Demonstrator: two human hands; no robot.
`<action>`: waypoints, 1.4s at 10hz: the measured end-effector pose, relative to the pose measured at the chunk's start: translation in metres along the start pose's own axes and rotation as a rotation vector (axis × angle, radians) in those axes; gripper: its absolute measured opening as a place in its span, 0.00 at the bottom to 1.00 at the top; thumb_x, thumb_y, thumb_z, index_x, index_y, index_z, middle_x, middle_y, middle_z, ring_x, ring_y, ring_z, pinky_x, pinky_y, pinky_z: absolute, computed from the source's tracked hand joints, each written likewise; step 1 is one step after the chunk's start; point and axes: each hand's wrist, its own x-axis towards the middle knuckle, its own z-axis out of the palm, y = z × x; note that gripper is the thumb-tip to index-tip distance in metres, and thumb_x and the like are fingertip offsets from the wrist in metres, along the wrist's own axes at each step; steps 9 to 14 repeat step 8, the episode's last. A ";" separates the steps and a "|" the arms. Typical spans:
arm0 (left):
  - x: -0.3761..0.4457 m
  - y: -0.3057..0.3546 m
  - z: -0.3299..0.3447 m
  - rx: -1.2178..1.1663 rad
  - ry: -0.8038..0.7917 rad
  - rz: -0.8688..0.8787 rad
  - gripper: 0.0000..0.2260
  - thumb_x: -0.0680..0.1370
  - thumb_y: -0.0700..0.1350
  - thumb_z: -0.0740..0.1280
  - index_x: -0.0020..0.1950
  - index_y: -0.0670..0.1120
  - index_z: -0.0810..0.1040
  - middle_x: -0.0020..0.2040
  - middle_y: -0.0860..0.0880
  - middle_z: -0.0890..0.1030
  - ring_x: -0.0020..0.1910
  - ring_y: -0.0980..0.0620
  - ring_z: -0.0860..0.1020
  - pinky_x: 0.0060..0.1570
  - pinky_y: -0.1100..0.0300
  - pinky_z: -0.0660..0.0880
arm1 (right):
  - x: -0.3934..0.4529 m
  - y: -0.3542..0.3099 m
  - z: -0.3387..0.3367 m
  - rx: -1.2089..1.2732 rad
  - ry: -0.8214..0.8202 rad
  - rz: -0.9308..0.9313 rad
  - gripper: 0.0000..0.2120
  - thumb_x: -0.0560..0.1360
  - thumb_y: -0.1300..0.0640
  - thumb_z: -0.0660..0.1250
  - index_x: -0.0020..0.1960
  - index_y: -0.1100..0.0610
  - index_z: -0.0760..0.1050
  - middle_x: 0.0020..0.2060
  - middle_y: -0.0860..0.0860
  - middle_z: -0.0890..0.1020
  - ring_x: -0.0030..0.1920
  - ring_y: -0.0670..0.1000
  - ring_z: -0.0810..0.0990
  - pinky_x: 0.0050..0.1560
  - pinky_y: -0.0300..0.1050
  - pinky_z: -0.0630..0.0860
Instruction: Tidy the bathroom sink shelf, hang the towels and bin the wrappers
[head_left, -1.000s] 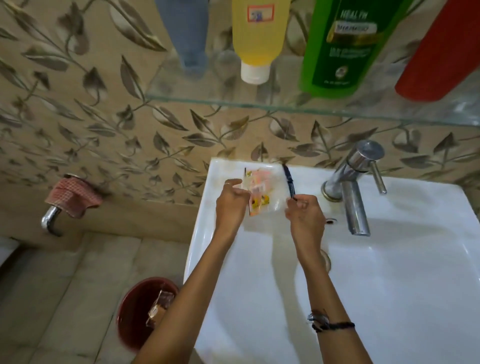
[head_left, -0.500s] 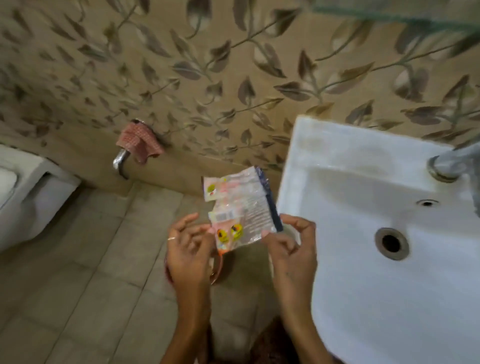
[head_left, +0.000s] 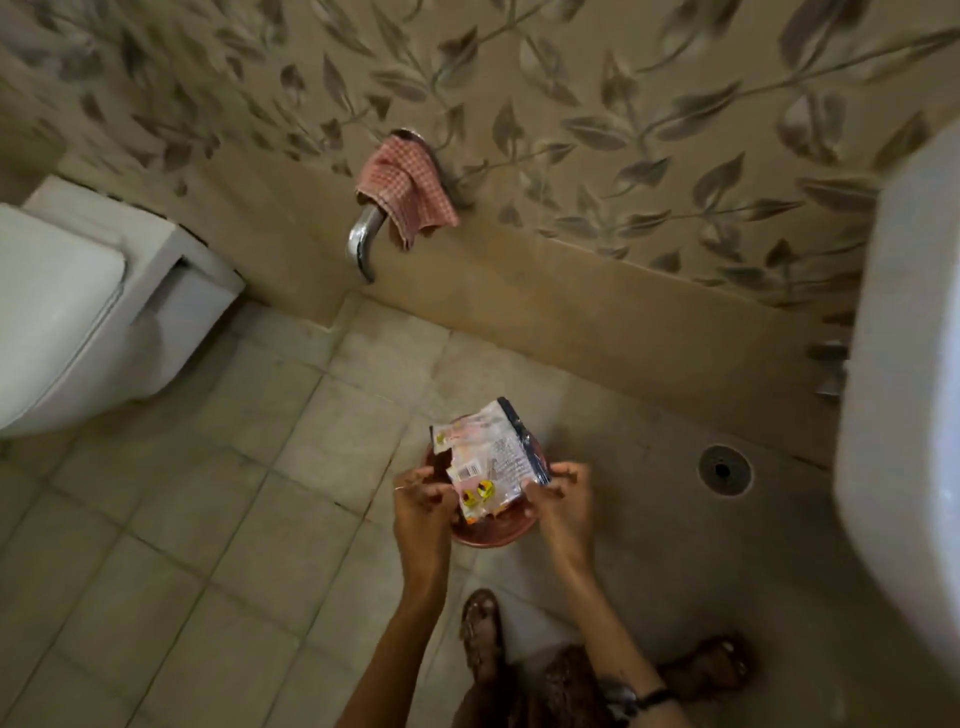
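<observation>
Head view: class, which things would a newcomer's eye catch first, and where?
Centre frame, both hands, left and right, pinch a crinkled wrapper over a red bin on the tiled floor. Higher up, a checked cloth drapes a wall tap; a white toilet sits left.

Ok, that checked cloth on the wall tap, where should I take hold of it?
Pinch the loose corner of the checked cloth hanging to the right below the wall tap, coming from the front. It is only draped over the tap, so lifting up and outward should free it.
</observation>
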 end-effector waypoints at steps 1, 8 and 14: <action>0.046 -0.064 0.013 0.072 -0.011 -0.115 0.11 0.71 0.32 0.67 0.48 0.45 0.71 0.35 0.45 0.77 0.23 0.57 0.75 0.26 0.62 0.71 | 0.054 0.062 0.021 -0.030 0.025 0.175 0.13 0.68 0.74 0.66 0.46 0.61 0.68 0.32 0.56 0.77 0.23 0.47 0.76 0.28 0.41 0.72; 0.051 -0.098 -0.001 0.681 -0.538 0.112 0.05 0.76 0.38 0.63 0.47 0.39 0.79 0.46 0.39 0.83 0.47 0.43 0.81 0.42 0.59 0.70 | 0.028 0.092 0.055 -0.746 -0.233 -0.178 0.07 0.73 0.61 0.61 0.47 0.58 0.78 0.44 0.61 0.83 0.44 0.60 0.82 0.44 0.53 0.78; 0.051 -0.098 -0.001 0.681 -0.538 0.112 0.05 0.76 0.38 0.63 0.47 0.39 0.79 0.46 0.39 0.83 0.47 0.43 0.81 0.42 0.59 0.70 | 0.028 0.092 0.055 -0.746 -0.233 -0.178 0.07 0.73 0.61 0.61 0.47 0.58 0.78 0.44 0.61 0.83 0.44 0.60 0.82 0.44 0.53 0.78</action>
